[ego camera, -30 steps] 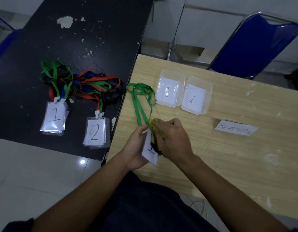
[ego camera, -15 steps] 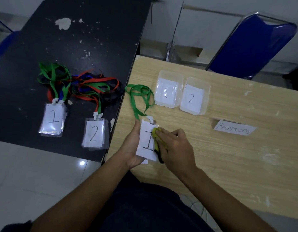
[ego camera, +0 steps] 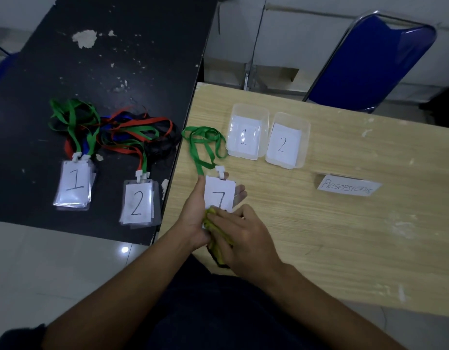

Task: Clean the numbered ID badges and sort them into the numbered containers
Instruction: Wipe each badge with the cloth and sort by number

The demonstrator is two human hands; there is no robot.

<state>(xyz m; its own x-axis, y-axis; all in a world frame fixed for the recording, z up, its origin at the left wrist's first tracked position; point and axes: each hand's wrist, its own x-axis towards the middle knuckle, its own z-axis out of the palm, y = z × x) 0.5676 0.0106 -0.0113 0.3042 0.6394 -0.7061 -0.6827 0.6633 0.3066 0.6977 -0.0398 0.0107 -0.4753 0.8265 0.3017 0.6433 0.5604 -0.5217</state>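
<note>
My left hand (ego camera: 193, 218) holds a white badge (ego camera: 219, 194) marked 1 over the wooden table's near-left corner, thumb on its left edge and fingers behind it. Its green lanyard (ego camera: 202, 145) trails away across the table. My right hand (ego camera: 243, 238) grips a yellow-green cloth (ego camera: 218, 238) and presses it on the badge's lower part. Two clear containers stand behind: container 1 (ego camera: 247, 109) and container 2 (ego camera: 304, 132). On the black table lie a stack of badges marked 1 (ego camera: 74, 183) and a stack marked 2 (ego camera: 139, 202).
A tangle of green, red, blue and black lanyards (ego camera: 112, 130) lies above the stacks on the black table (ego camera: 92, 59). A paper label (ego camera: 348, 189) lies on the wooden table (ego camera: 357, 236) at right. A blue chair (ego camera: 375, 59) stands behind it.
My right hand has wiped the cloth from the badge's top down to its lower part, uncovering the upper face and clip. My left hand keeps holding the badge.
</note>
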